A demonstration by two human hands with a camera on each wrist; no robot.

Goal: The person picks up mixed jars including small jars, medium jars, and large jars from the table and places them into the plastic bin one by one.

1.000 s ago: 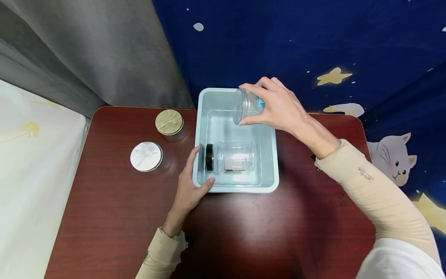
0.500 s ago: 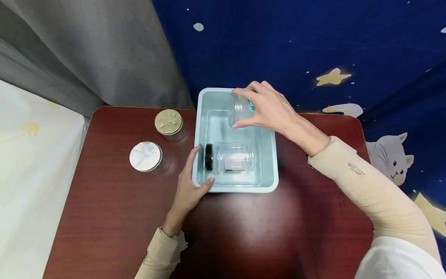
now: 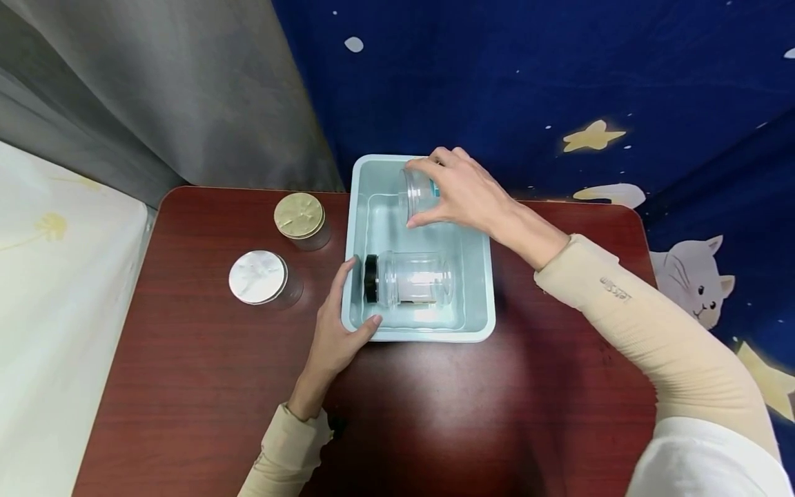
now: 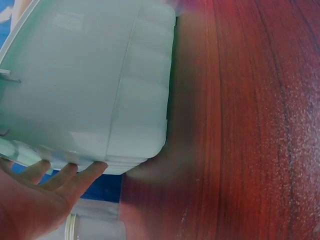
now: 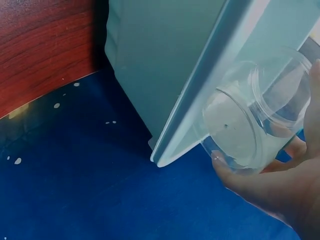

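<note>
My right hand (image 3: 468, 190) grips a clear jar (image 3: 415, 193) turned on its side, over the back part of a pale blue-green plastic bin (image 3: 428, 337). A bit of blue label shows on this jar beside my fingers. In the right wrist view, the see-through jar (image 5: 232, 125) sits between my thumb and fingers, overlapping the bin's rim. A larger clear jar (image 3: 416, 279) with a black lid lies sideways in the bin's front half. My left hand (image 3: 335, 338) rests at the bin's front left corner, thumb over the front rim, straight fingers (image 4: 82, 182) against the outer wall.
Left of the bin, a gold-topped jar (image 3: 301, 215) and a silver-topped jar (image 3: 257, 276) stand upright on the dark red wooden table (image 3: 205, 386). A dark blue curtain (image 3: 484, 83) hangs right behind the bin; a grey curtain (image 3: 217, 96) is at the back left.
My right hand has carried the clear jar leftward and slightly toward me, farther over the bin. The left hand and the black-lidded jar have stayed in place.
</note>
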